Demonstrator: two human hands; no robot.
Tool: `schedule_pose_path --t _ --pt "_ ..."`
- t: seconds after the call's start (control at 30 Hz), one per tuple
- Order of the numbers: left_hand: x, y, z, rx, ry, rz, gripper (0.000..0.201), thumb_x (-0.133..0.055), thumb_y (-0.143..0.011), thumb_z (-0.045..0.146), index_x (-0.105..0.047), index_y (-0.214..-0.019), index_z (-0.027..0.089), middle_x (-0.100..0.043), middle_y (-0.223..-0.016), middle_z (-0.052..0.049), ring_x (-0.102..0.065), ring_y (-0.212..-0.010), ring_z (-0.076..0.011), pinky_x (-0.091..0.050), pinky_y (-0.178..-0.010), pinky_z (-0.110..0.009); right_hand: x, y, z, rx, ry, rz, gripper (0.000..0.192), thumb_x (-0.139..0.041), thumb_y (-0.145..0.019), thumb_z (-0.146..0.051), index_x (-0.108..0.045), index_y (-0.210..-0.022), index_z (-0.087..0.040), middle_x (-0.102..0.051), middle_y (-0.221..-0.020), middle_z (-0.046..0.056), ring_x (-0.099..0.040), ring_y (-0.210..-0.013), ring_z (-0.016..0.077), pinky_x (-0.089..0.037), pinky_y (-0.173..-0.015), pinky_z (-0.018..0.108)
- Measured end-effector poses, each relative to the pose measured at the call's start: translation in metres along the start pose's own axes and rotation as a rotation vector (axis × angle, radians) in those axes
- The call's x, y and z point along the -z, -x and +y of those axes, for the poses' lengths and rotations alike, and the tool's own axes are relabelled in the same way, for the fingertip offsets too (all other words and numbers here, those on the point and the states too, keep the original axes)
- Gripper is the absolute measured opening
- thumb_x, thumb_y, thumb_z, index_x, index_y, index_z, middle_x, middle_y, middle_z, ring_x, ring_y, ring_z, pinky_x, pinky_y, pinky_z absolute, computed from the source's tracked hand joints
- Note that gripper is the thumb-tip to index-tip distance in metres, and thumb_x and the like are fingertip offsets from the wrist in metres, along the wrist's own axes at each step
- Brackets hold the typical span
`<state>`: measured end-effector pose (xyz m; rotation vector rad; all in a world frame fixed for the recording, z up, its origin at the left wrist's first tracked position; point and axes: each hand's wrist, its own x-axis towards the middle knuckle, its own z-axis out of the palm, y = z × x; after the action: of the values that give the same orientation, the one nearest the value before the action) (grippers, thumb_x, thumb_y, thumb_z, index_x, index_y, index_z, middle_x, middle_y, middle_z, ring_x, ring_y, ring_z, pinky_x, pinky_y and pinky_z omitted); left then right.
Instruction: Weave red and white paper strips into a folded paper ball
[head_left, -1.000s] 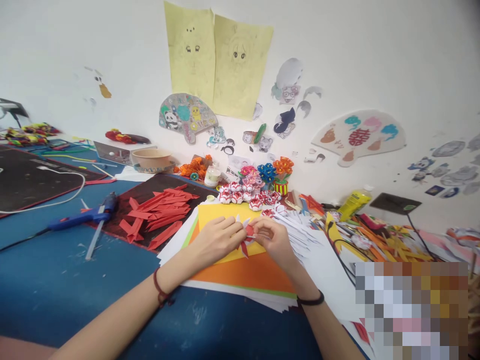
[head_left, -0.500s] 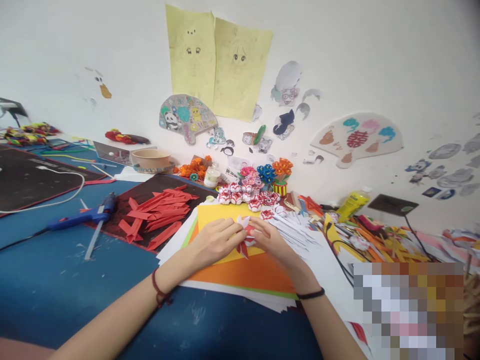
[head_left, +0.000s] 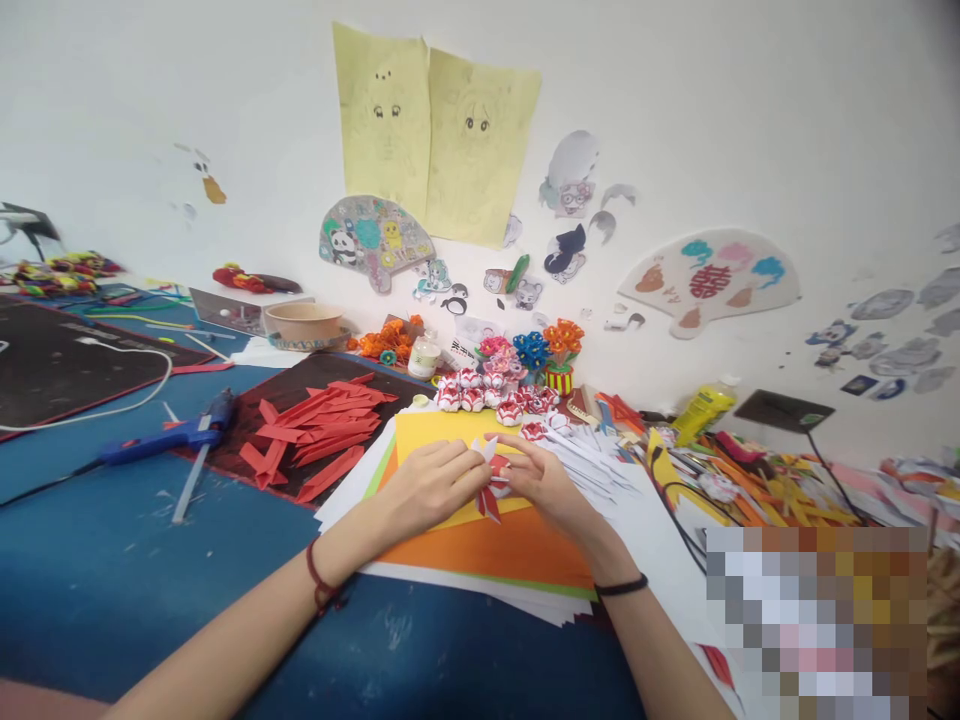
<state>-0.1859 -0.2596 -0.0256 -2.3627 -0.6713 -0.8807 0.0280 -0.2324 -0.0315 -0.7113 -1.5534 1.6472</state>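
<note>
Both hands pinching a little red-and-white paper piece point(head_left: 491, 478), left hand point(head_left: 427, 487) at nine o'clock, right hand point(head_left: 544, 483) at three.

A blue surface point(head_left: 112, 560) is carrying a stack of coloured paper sheets point(head_left: 495, 550), a blue glue gun point(head_left: 169, 438), a dark mat point(head_left: 315, 375) bearing red paper strips point(head_left: 311, 430), a bowl point(head_left: 304, 320) and small paper flowers point(head_left: 491, 385) near the wall.
</note>
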Motion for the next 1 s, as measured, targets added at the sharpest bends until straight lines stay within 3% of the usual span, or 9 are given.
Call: schedule_pose_path --t 0.2,0.83,1.0 --pt "0.0004 -0.0017 0.0028 0.004 0.014 0.041 0.012 -0.047 -0.100 0.015 -0.059 -0.102 0.015 -0.064 -0.081 -0.004 -0.050 -0.068 -0.0160 -0.038 -0.061 -0.028 0.0031 -0.0002 0.0021 0.020 0.004 -0.013 0.060 -0.076 -0.080 -0.038 -0.054 -0.133 -0.022 -0.074 -0.094 0.004 -0.072 -0.083 0.0186 -0.059 -0.081 0.036" --pt "-0.0034 -0.0012 0.0038 0.003 0.020 0.065 0.012 -0.045 -0.100 0.015 -0.057 -0.099 0.017 -0.065 -0.078 -0.003 -0.053 -0.067 -0.0151 -0.039 -0.061 -0.028 0.0028 0.0007 -0.0019 0.047 0.005 -0.015 0.059 -0.075 -0.083 -0.033 -0.050 -0.135 -0.021 -0.068 -0.076 -0.002 -0.068 -0.072 0.0143 -0.056 -0.071 0.028" --pt "-0.0059 0.0001 0.0036 0.091 0.033 0.162 0.007 -0.054 -0.096 0.016 -0.055 -0.089 0.018 -0.064 -0.074 -0.002 -0.054 -0.067 -0.0141 -0.039 -0.060 -0.028 -0.0002 0.0021 -0.0044 0.064 -0.010 0.014 0.062 -0.072 -0.084 -0.044 -0.046 -0.138 -0.025 -0.071 -0.094 0.004 -0.069 -0.086 0.0189 -0.055 -0.084 0.036"
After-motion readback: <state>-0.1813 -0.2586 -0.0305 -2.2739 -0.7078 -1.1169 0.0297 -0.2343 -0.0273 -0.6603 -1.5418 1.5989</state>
